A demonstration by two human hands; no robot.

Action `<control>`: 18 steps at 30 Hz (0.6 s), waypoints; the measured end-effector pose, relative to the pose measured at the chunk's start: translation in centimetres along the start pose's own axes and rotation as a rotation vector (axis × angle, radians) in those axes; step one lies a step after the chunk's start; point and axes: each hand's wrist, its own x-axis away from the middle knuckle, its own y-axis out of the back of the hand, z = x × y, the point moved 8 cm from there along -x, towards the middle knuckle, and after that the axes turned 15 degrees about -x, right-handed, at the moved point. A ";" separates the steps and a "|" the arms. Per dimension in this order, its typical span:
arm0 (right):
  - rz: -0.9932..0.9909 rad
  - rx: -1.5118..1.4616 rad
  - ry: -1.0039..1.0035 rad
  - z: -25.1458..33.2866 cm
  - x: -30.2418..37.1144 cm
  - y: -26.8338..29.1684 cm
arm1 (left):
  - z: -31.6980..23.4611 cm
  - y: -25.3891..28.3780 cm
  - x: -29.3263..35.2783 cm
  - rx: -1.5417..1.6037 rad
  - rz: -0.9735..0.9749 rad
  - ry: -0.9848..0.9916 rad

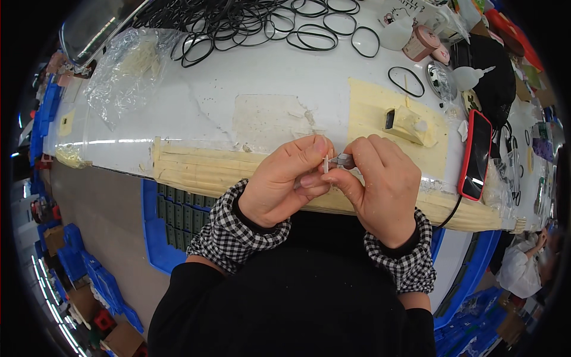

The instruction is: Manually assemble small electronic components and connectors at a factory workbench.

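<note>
Over the table's front edge, my left hand (279,181) pinches a small, thin whitish piece (326,164) upright between thumb and fingers. My right hand (383,181) is closed around a small grey metal tool (342,160), its tip reaching the whitish piece. The tool looks like a short blade, but the fingers hide most of it. Pale specks dot the back of my right hand. Beyond that hand, a block wrapped in yellowish tape (410,129) sits on a taped patch of the tabletop.
Black rubber loops (238,19) lie heaped at the back, with one separate loop (389,76) nearer. A clear plastic bag (134,62) rests at left. A red-cased phone (476,156) stands at right. Blue crates (151,238) hold dark parts below the table edge. Another person (518,273) is far right.
</note>
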 end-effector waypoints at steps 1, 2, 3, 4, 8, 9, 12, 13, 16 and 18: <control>0.000 0.003 0.002 0.0 0.0 0.0 | 0.0 0.0 0.0 -0.001 0.005 0.000; 0.000 0.006 0.004 0.0 0.0 0.0 | 0.1 0.1 0.0 -0.002 0.010 0.001; 0.010 0.005 -0.010 0.0 0.0 -0.1 | 0.1 0.2 0.0 -0.003 0.014 0.000; 0.020 0.005 -0.023 0.0 0.0 -0.1 | 0.0 0.2 0.0 -0.015 0.007 -0.003; 0.027 0.016 -0.040 0.1 0.0 -0.1 | -0.3 0.1 0.2 -0.045 -0.007 -0.002; 0.025 0.023 -0.036 0.1 0.0 0.0 | -0.3 0.0 0.2 -0.050 -0.013 0.003; 0.021 0.041 -0.029 0.2 0.0 0.0 | -0.4 0.0 0.2 -0.073 -0.034 -0.002; 0.022 0.045 -0.030 0.2 0.0 0.0 | -0.4 0.1 0.2 -0.072 -0.034 -0.004; 0.016 0.076 -0.003 0.3 0.1 0.0 | -0.5 0.2 0.3 -0.079 -0.045 -0.006; 0.009 0.087 0.013 0.3 0.1 0.0 | -0.6 0.3 0.3 -0.096 -0.062 -0.005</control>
